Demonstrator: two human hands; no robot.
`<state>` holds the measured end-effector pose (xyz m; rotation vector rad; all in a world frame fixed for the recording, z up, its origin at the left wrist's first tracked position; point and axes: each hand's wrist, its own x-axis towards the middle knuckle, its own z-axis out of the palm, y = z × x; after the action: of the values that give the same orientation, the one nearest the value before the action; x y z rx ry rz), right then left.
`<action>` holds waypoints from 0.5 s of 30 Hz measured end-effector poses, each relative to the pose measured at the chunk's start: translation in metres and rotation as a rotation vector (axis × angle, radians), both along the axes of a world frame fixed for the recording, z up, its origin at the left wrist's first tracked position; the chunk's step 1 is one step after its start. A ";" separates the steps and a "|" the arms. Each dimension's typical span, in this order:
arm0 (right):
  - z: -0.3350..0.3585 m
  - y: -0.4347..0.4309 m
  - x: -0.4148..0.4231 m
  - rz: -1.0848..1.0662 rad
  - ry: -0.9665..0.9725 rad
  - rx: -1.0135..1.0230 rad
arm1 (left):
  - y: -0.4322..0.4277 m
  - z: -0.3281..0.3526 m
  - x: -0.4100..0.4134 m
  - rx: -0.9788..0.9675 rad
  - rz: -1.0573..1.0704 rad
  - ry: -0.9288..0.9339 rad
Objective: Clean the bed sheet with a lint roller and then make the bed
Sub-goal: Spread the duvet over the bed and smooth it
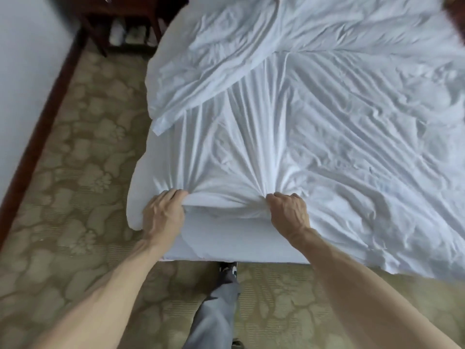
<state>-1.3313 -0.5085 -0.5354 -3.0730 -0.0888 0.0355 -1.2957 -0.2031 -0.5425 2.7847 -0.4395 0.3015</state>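
Note:
A white bed sheet [327,127] covers the bed, heavily wrinkled, with creases fanning out from the near edge. My left hand [163,215] grips a bunch of the sheet at the bed's near left corner. My right hand [289,212] grips another bunch of the same sheet a little to the right, along the near edge. A folded-back white duvet [226,54] lies across the far left part of the bed. The bare mattress side [226,245] shows below my hands. No lint roller is in view.
Patterned beige carpet [75,172] runs along the bed's left and near sides. A white wall with dark wooden skirting [42,127] stands at the left. A dark wooden nightstand [120,23] is at the far left corner. My grey-trousered leg and shoe [221,298] are by the bed.

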 end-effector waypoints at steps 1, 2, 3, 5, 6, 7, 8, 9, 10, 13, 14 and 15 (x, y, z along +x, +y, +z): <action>0.011 -0.003 -0.016 -0.006 -0.017 -0.004 | -0.002 0.012 -0.018 -0.001 -0.023 -0.026; 0.020 -0.006 -0.034 -0.012 -0.028 -0.004 | -0.004 0.021 -0.041 0.008 -0.054 -0.037; 0.030 -0.010 -0.055 -0.016 -0.039 -0.003 | -0.006 0.027 -0.066 0.015 -0.083 -0.042; 0.044 -0.013 -0.106 -0.028 -0.021 -0.016 | -0.002 0.032 -0.120 0.026 -0.138 -0.036; 0.048 -0.013 -0.133 -0.034 0.009 -0.029 | 0.001 0.032 -0.148 0.033 -0.162 -0.032; 0.051 -0.011 -0.158 -0.039 0.033 -0.044 | 0.005 0.032 -0.174 0.042 -0.182 -0.016; 0.053 -0.009 -0.182 -0.037 0.054 -0.066 | 0.009 0.033 -0.198 0.061 -0.197 0.004; 0.054 -0.007 -0.204 -0.030 0.081 -0.081 | 0.013 0.033 -0.219 0.087 -0.208 0.023; 0.056 -0.004 -0.222 -0.023 0.115 -0.082 | 0.016 0.033 -0.235 0.115 -0.216 0.033; 0.058 0.008 -0.263 -0.010 0.132 -0.083 | 0.029 0.037 -0.266 0.171 -0.243 0.086; 0.062 0.016 -0.273 -0.011 0.137 -0.090 | 0.035 0.040 -0.274 0.194 -0.245 0.103; 0.066 0.024 -0.283 0.000 0.163 -0.098 | 0.043 0.043 -0.282 0.224 -0.256 0.118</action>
<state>-1.6142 -0.4848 -0.4696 -3.1525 -0.0804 0.2989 -1.5777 -0.1604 -0.4997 2.8944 -0.8366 0.0306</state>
